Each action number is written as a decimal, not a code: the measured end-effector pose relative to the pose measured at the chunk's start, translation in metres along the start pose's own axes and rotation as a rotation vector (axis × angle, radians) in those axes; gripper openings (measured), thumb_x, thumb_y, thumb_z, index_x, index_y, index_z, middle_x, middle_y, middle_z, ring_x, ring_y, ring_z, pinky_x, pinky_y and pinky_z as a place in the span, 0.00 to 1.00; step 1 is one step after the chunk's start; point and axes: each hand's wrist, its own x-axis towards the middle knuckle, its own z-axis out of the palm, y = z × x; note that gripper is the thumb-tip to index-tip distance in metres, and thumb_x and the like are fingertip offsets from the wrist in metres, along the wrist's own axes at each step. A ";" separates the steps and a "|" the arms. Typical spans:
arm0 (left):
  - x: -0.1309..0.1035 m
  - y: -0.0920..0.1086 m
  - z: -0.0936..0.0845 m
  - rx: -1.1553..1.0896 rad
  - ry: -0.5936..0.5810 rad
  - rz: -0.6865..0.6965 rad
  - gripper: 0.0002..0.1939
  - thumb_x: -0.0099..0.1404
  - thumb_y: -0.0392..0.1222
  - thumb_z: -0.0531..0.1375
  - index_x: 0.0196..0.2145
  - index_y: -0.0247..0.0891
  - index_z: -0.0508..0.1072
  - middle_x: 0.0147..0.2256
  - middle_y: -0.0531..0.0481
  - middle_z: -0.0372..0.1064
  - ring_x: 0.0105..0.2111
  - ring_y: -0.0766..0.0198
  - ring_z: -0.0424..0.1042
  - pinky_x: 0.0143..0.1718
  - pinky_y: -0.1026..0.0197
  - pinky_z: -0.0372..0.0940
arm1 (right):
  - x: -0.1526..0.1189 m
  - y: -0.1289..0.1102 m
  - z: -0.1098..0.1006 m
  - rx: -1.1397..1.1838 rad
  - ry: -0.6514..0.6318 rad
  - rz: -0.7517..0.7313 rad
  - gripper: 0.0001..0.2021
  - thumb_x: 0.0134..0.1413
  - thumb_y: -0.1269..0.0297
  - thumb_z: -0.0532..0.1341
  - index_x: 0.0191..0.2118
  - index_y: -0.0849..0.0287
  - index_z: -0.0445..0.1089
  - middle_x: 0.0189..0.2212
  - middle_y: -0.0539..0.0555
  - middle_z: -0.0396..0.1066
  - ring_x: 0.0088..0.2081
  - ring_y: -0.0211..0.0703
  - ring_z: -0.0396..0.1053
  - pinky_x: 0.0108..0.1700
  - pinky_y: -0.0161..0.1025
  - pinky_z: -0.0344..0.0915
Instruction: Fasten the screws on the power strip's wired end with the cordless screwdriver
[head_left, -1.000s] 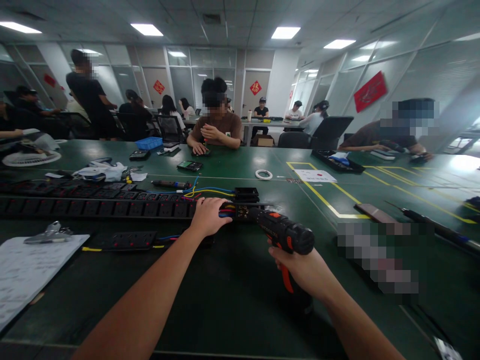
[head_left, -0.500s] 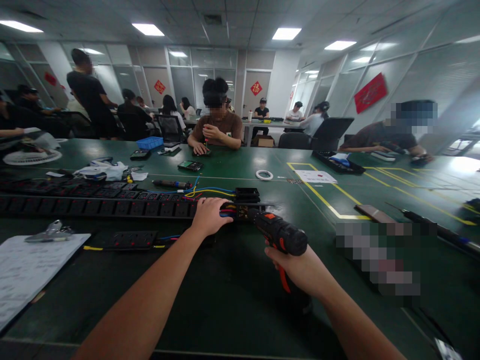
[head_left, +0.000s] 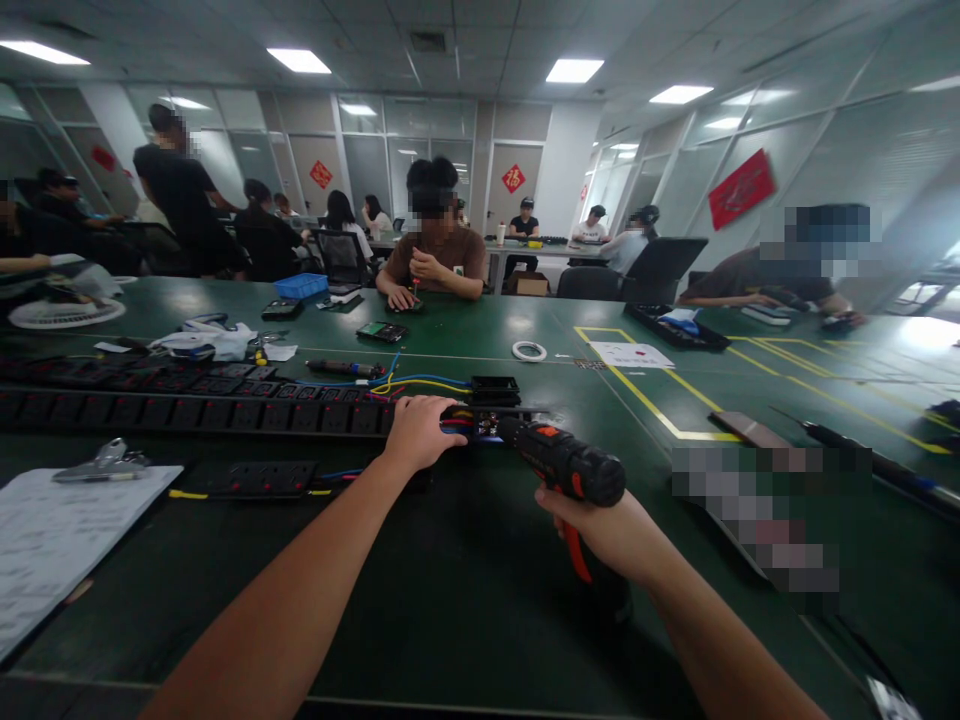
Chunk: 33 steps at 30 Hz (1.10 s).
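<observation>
The person's left hand (head_left: 421, 432) is closed around the long black power strip (head_left: 255, 416), close to its right end, where coloured wires (head_left: 458, 426) are visible. This strip lies on the green table (head_left: 450, 600). The right hand (head_left: 611, 532) holds the drill (head_left: 574, 465) by its handle, its front at this end; whether it touches, one cannot tell.

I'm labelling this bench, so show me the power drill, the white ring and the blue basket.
Power drill (head_left: 568, 464), head view: on its black-and-orange upper body.
White ring (head_left: 529, 358), head view: on the near part of its band.
Blue basket (head_left: 301, 290), head view: on its near wall.
</observation>
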 end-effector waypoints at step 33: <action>0.000 0.005 -0.002 -0.012 0.002 0.001 0.31 0.60 0.58 0.71 0.57 0.46 0.75 0.59 0.45 0.73 0.59 0.45 0.68 0.61 0.45 0.53 | 0.001 -0.002 0.002 -0.007 -0.103 -0.091 0.18 0.56 0.45 0.67 0.36 0.57 0.73 0.28 0.51 0.73 0.31 0.46 0.70 0.34 0.41 0.65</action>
